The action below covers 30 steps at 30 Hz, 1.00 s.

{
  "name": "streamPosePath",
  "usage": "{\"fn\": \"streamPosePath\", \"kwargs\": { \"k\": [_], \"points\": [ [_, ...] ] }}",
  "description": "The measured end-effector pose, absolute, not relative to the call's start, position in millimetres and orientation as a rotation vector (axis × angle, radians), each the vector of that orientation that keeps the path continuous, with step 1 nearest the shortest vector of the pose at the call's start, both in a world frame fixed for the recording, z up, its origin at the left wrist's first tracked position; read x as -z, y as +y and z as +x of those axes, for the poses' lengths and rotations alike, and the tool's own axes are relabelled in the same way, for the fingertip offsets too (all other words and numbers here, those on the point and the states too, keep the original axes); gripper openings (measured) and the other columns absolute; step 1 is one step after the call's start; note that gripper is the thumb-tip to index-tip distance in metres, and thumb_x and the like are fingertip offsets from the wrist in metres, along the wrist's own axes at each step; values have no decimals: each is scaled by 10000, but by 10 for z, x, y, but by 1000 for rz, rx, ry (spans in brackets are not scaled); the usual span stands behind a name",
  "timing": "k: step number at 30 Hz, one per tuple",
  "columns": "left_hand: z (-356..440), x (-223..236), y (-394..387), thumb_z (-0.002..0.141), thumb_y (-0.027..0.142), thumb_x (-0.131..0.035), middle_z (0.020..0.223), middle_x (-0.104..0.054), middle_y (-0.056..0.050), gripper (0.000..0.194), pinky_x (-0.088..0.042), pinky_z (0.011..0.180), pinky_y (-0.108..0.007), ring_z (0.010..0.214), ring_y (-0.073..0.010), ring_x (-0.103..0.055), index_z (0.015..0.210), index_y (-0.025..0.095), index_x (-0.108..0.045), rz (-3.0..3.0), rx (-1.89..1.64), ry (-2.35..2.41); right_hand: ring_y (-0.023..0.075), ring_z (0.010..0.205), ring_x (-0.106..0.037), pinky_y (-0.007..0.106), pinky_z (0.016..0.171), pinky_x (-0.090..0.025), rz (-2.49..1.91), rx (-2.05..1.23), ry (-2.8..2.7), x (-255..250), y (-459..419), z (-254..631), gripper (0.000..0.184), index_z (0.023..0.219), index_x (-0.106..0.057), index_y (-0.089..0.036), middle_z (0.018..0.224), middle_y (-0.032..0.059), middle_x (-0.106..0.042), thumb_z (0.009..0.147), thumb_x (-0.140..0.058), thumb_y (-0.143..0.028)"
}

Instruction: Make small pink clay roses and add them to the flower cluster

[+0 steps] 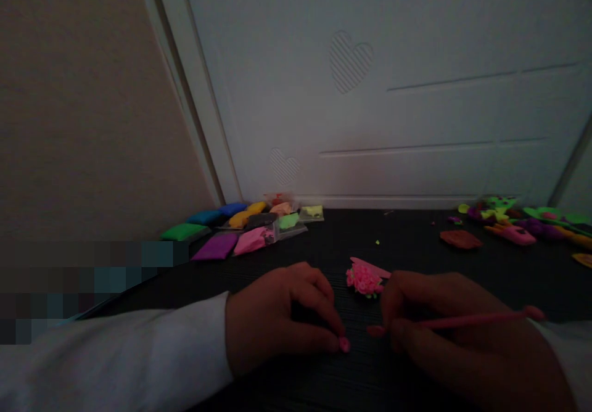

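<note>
Between the thumb and forefinger of my left hand (pixel 291 313) a small pink clay piece (pixel 344 344) is pinched, just at the tabletop. My right hand (pixel 444 332) is closed around a pink modelling tool (pixel 472 321), held like a pen. The tool's flat, rounded tip (pixel 376 331) points left toward the clay piece and stays apart from it. Beyond the hands lies a cluster of pink clay curls (pixel 364 279) with bits of green. A flat pink strip (pixel 370 266), perhaps another tool, lies behind the cluster, partly hidden by it and my right hand.
Colourful clay packets lie at the back left, among them a purple packet (pixel 216 247), a pink packet (pixel 254 240) and a green packet (pixel 185 232). Shaped clay pieces (pixel 513 230) crowd the back right, near a reddish-brown flat piece (pixel 460 238). A white panel (pixel 393 122) rises behind the black table (pixel 342 239).
</note>
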<state>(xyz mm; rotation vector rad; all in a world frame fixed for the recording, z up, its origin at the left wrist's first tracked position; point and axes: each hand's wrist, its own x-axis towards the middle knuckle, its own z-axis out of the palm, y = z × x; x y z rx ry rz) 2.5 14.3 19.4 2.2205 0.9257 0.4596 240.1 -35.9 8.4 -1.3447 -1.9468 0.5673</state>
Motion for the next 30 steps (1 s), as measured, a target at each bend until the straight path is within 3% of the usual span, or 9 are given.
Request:
{"fn": "streamPosePath", "kwargs": {
  "k": [8, 12, 15, 21, 30],
  "points": [
    [33, -218, 134, 841, 285, -830, 924, -717, -6, 54, -450, 887, -285, 888, -166, -625, 875, 281, -871, 2199, -487, 858, 119, 557, -635, 205, 517, -405, -1145, -443, -2092, -34, -358, 2456, 162, 622, -630, -261, 585, -74, -671, 656, -523, -144],
    [25, -217, 113, 832, 276, -818, 876, -755, -6, 37, -453, 910, -303, 894, -176, -636, 831, 249, -844, 2099, -558, 860, 114, 571, -647, 217, 525, -407, -1215, -407, -2046, -25, -430, 2443, 182, 602, -637, -269, 591, -101, -690, 665, -521, -144],
    [21, -214, 101, 811, 279, -825, 833, -764, -21, 64, -478, 834, -323, 853, -189, -654, 808, 216, -824, 1968, -603, 922, 119, 580, -641, 235, 542, -409, -1255, -403, -2012, -30, -463, 2442, 195, 614, -659, -283, 604, -103, -691, 674, -528, -151],
    [39, -182, 119, 687, 266, -887, 805, -783, -21, 157, -526, 769, -318, 789, -175, -703, 719, 188, -754, 1594, -787, 978, 120, 540, -598, 238, 517, -403, -1216, -449, -2035, -19, -449, 2458, 159, 613, -647, -285, 576, -96, -662, 661, -564, -158],
    [86, -157, 174, 548, 220, -985, 671, -742, 26, 260, -443, 617, -208, 619, -78, -617, 663, 178, -756, 1285, -975, 967, 113, 506, -619, 224, 487, -398, -1154, -520, -2041, 25, -335, 2461, 160, 579, -671, -308, 553, -104, -688, 601, -557, -198]
  ]
}}
